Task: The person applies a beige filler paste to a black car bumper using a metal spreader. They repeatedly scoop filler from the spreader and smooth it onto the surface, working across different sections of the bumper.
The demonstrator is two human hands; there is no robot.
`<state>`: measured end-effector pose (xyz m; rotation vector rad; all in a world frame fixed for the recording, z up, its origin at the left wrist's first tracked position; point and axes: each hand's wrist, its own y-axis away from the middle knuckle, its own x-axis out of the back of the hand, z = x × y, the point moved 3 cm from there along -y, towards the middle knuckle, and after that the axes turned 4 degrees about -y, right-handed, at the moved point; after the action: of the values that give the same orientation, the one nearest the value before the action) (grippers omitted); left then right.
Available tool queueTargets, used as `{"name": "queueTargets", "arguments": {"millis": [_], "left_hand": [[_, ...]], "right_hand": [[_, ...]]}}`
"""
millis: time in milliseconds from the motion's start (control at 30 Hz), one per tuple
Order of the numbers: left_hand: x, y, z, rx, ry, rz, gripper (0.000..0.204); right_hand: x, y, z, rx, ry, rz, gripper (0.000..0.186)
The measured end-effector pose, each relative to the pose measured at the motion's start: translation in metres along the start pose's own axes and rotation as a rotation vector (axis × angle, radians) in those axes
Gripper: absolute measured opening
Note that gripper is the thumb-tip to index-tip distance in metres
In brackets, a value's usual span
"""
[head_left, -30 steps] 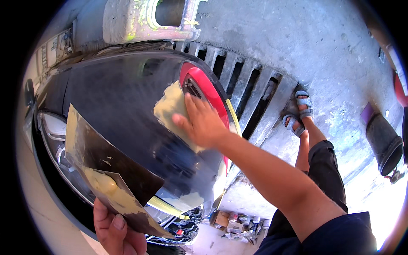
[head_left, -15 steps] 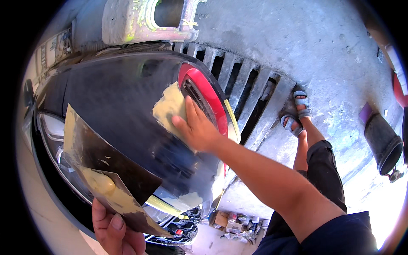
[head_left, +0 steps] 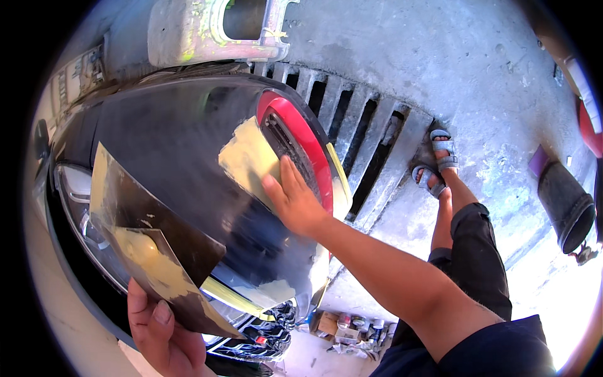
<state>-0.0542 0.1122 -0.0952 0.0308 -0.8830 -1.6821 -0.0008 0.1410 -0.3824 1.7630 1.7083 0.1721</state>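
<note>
My left hand (head_left: 160,327) grips two thin, dark spreader plates (head_left: 179,232) at the lower left, the smaller carrying a lump of pale yellow filler (head_left: 141,251); they are held over a dark car body panel (head_left: 157,125). My right hand (head_left: 295,201) lies with fingers apart at the lower right edge of a pale yellow filler patch (head_left: 242,154), holding nothing; whether the fingertips press on it I cannot tell. Beside the patch are red trim (head_left: 317,160) around a dark inset and, along the outer edge, yellow tape (head_left: 337,164).
Beyond the car runs a slotted floor drain (head_left: 364,138), with my sandalled feet beside it. A pale, stained plastic-looking part (head_left: 179,38) lies at the top. A dark cylinder (head_left: 559,201) stands at the right. Cans and boxes (head_left: 352,330) sit low behind my arm.
My right hand has slid slightly down along the filler patch, uncovering more of it. My left hand and the plates have risen a little and moved left. The whole view has shifted slightly.
</note>
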Motion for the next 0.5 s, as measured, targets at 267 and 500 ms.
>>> {"name": "queueTargets", "arguments": {"millis": [267,500], "left_hand": [[-0.016,-0.012,0.004,-0.088,0.089,-0.091,0.057],[0.009,0.003,-0.018,-0.102,0.335,-0.066,0.047]], "right_hand": [[-0.002,0.068,0.083,-0.084,0.094,0.037,0.085],[0.054,0.181,0.120,-0.438,0.365,-0.349,0.059]]}}
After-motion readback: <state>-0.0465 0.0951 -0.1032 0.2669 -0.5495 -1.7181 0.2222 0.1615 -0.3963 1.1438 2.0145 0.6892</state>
